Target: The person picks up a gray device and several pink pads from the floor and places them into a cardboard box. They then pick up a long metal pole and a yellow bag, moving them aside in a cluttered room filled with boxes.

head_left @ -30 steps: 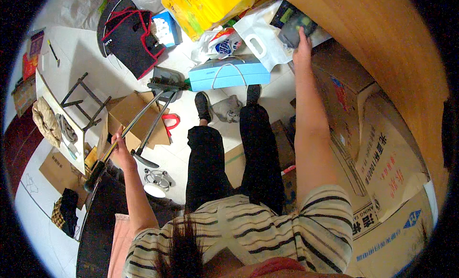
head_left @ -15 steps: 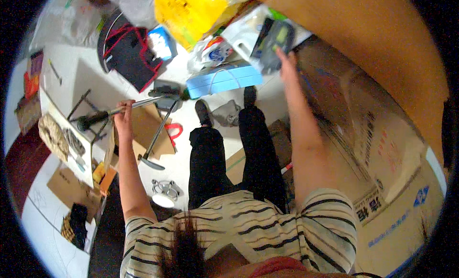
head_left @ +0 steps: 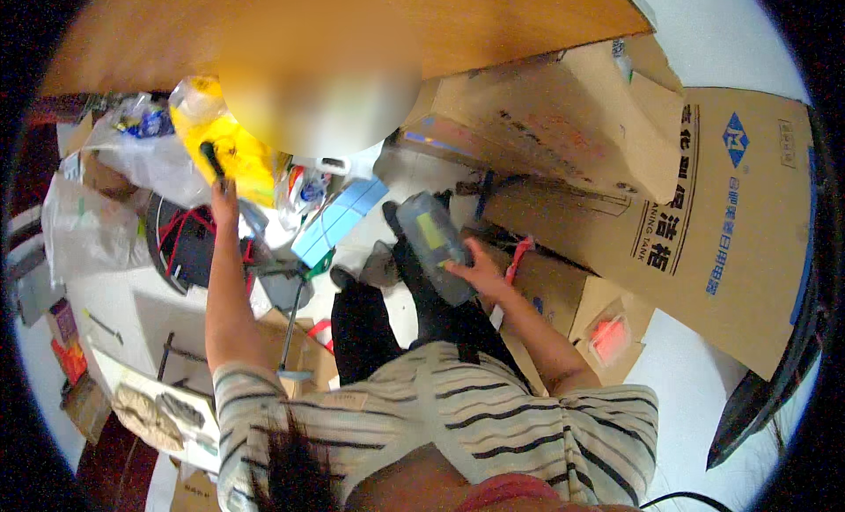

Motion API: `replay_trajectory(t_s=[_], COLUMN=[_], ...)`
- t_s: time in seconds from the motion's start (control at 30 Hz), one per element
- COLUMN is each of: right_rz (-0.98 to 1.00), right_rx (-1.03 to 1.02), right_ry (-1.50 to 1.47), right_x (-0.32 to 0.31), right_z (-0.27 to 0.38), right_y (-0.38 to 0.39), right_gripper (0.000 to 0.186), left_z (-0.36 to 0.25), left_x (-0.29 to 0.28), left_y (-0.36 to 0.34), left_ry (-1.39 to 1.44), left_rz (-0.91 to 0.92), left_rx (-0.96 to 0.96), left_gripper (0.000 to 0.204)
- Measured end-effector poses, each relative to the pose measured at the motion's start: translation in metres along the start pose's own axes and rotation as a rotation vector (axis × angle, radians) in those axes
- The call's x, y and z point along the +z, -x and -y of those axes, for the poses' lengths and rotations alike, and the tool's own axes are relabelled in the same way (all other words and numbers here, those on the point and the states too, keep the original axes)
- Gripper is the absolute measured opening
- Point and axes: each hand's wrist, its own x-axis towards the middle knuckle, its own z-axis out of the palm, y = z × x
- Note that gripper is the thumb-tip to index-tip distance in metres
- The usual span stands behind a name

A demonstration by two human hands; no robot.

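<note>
My left hand (head_left: pixel 224 198) is closed on a long-handled tool, whose black grip (head_left: pixel 212 157) points up past my fingers in front of the yellow plastic bag (head_left: pixel 242 160). The rest of the tool is mostly behind my hand and arm. My right hand (head_left: pixel 475 271) grips a grey, flattish object (head_left: pixel 427 235) with a yellow-green patch, held over my dark-trousered legs; what it is I cannot make out. Between my hands lie a light-blue box (head_left: pixel 339 217) with a cord loop and a dustpan with a long pole (head_left: pixel 290 323).
A wooden surface (head_left: pixel 132 36) spans the top, beside a blurred patch. Large cardboard pieces (head_left: pixel 722 221) stand at right. At left are clear plastic bags (head_left: pixel 88 230), a dark red-trimmed item (head_left: pixel 194 248), and a leaning white board (head_left: pixel 114 371) bearing beige and grey items.
The view has swung, bringing the wooden surface across the top. My right hand has drawn the grey object back over my legs; my left hand has raised the tool's grip forward.
</note>
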Motion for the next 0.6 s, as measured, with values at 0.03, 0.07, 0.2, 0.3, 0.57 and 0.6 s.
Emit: replay_trajectory(t_s=[0.03, 0.07, 0.2, 0.3, 0.57, 0.6], right_rz=[0.079, 0.022, 0.066, 0.038, 0.016, 0.012], right_rx=[-0.053, -0.084, -0.178, -0.186, -0.375, -0.319], right_ry=[-0.012, -0.021, -0.079, -0.115, -0.327, -0.292], right_x=[0.004, 0.002, 0.014, 0.031, 0.104, 0.113], right_z=[0.001, -0.012, 0.028, 0.019, 0.024, 0.021], right_y=[0.003, 0.006, 0.049, 0.070, 0.172, 0.187], right_gripper=[0.077, 0.073, 0.057, 0.055, 0.053, 0.052], left_z=[0.046, 0.027, -0.032, -0.135, -0.215, -0.215], left_x=[-0.029, -0.018, -0.034, -0.031, -0.068, -0.076], left_y=[-0.025, -0.026, 0.008, 0.103, 0.311, 0.318], left_ry=[0.239, 0.153, 0.213, 0.457, 1.292, 1.277], left_rz=[0.005, -0.106, -0.152, 0.669, 0.761, 0.798], left_rx=[-0.033, 0.070, 0.151, -0.197, -1.006, -0.897], left_gripper=[0.039, 0.046, 0.063, 0.067, 0.051, 0.047])
